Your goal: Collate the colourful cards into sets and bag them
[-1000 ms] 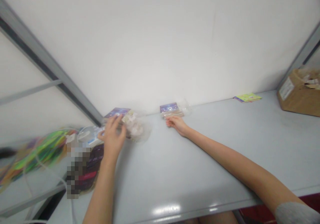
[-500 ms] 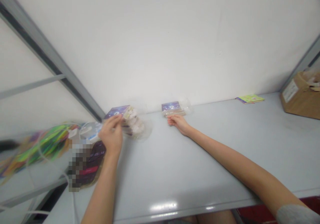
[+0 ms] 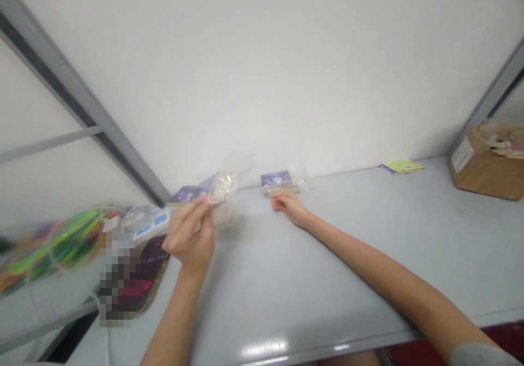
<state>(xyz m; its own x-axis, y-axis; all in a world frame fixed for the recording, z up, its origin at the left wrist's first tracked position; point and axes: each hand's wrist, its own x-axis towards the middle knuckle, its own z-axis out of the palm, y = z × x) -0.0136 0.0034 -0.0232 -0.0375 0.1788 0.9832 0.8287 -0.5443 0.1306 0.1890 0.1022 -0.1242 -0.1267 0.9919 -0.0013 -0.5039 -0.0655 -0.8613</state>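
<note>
My left hand [image 3: 190,229] is raised over the table, its thumb and fingers pinched on a clear plastic bag [image 3: 223,189]. Something pale and crumpled shows in the bag, but blur hides its kind. Behind that hand lies a purple printed packet [image 3: 186,194], partly covered by the fingers and bag. My right hand [image 3: 290,208] rests on the table with its fingers curled in; no object shows in them. Just beyond its knuckles is a second purple packet [image 3: 276,179], a thin stack in clear wrapping, against the wall.
On the left are a phone [image 3: 151,270], a white and blue power strip [image 3: 153,224], cables and a bright green bundle [image 3: 77,238]. A yellow-green booklet [image 3: 403,166] lies by the wall. An opened cardboard box [image 3: 483,169] stands at the right end of the grey table [image 3: 327,284].
My left hand has lifted and shifted slightly right, with the bag drawn up between its fingertips. My right hand remains beside the second packet. The view has shifted a little.
</note>
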